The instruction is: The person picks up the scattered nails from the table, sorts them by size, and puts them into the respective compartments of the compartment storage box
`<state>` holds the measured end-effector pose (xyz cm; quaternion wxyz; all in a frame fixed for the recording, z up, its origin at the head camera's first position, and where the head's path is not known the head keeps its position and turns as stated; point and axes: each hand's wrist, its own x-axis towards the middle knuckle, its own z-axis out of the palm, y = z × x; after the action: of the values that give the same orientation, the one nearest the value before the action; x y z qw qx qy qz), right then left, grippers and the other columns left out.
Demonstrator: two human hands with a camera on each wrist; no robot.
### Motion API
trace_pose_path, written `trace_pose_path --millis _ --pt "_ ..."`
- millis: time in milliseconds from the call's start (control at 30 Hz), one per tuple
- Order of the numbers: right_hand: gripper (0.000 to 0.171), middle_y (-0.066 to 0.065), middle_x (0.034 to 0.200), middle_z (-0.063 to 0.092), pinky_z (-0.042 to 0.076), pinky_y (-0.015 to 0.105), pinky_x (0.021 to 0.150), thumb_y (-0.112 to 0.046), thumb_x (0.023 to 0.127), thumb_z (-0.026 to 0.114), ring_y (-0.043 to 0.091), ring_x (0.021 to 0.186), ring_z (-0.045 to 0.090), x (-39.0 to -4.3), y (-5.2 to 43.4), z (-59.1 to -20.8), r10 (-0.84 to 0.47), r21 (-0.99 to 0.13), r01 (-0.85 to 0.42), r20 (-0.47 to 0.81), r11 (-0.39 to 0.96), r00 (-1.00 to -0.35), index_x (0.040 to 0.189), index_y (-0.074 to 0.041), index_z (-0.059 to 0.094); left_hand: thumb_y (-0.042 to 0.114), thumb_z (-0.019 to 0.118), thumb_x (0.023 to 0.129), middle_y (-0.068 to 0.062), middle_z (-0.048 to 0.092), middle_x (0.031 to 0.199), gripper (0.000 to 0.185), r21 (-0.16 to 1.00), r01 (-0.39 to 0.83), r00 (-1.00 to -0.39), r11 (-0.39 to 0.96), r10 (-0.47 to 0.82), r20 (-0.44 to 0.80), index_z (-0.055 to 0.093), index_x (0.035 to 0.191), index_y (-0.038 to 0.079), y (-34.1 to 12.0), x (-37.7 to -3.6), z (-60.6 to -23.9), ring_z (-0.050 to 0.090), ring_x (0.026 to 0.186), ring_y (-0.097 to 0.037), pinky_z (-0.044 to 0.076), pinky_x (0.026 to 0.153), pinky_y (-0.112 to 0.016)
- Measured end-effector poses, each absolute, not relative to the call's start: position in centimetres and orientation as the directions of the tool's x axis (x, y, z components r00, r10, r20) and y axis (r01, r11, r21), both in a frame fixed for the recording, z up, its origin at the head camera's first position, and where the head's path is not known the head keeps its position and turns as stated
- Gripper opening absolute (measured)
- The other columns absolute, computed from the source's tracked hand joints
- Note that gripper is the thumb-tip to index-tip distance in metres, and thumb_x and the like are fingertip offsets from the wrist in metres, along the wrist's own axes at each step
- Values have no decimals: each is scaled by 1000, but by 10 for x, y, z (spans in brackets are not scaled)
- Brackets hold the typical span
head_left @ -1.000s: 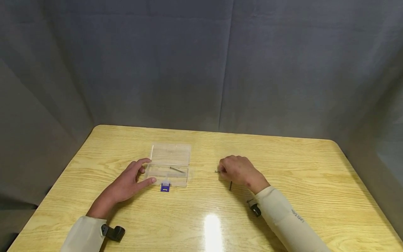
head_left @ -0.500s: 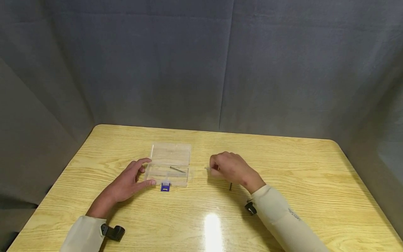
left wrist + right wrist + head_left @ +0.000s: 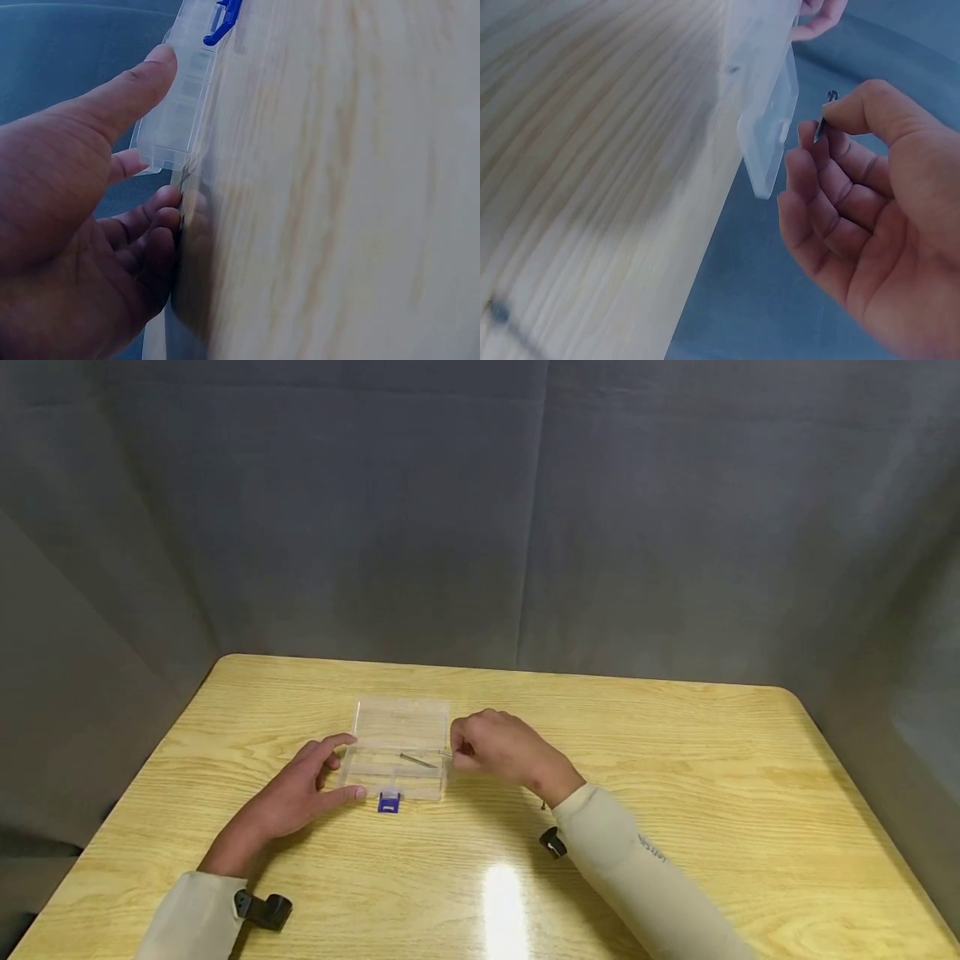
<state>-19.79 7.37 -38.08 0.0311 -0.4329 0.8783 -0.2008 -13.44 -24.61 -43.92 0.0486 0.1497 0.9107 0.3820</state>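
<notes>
The right hand (image 3: 495, 747) is pinching a small screw (image 3: 823, 120) between thumb and forefinger, the other fingers loosely curled beneath it — the wrist view is showing the shank running roughly upright between the fingertips, head end poking out above the thumb. In the head view the hand is hovering just off the right edge of the clear plastic case (image 3: 397, 747), which is lying open near the far-left part of the table (image 3: 675, 793), its blue latch (image 3: 388, 803) pointing toward the near edge. The screw's tip is sitting right at the case's right rim, so the open tray is lying immediately to the left of the hand; whether the tip is over the tray or just short of it I cannot tell.

Inside the case another thin screw (image 3: 417, 762) is lying flat, its long axis slanting from far-left to near-right.

The left hand (image 3: 300, 789) is resting on the table at the case's left edge — fingers straight and relaxed, thumb and forefinger bracketing the case's near-left corner, steadying it rather than gripping. It is nearer the case; the right hand alone is carrying a screw. One more dark screw (image 3: 543, 804) is lying on the table, partly hidden behind the right wrist.
</notes>
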Motion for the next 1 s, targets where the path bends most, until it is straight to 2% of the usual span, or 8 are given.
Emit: trace_pose_path --millis 200,467,1000 --pt "21 -9 72 50 36 25 61 -4 92 66 5 64 41 -199 45 -377 -786 -348 -758 86 552 -612 78 -18 59 31 77 96 -11 42 109 69 721 237 -948 651 317 26 41 150 7 -247 -133 -439 39 88 -23 37 75 -41" --pt "14 -12 72 57 43 28 60 -12 91 69 6 65 49 -200 18 -371 -787 -318 -759 60 568 -614 82 -21 67 30 78 95 -12 42 109 70 717 238 -951 655 309 33 41 150 6 -248 -134 -438 39 86 -23 37 75 -41" --pt "11 -12 70 57 42 24 60 -13 91 72 5 64 49 -201 -14 -380 -808 -332 -764 10 553 -589 82 -19 69 24 80 94 -12 44 110 69 732 224 -951 643 307 21 43 149 6 -247 -134 -438 41 89 -24 38 77 -39"
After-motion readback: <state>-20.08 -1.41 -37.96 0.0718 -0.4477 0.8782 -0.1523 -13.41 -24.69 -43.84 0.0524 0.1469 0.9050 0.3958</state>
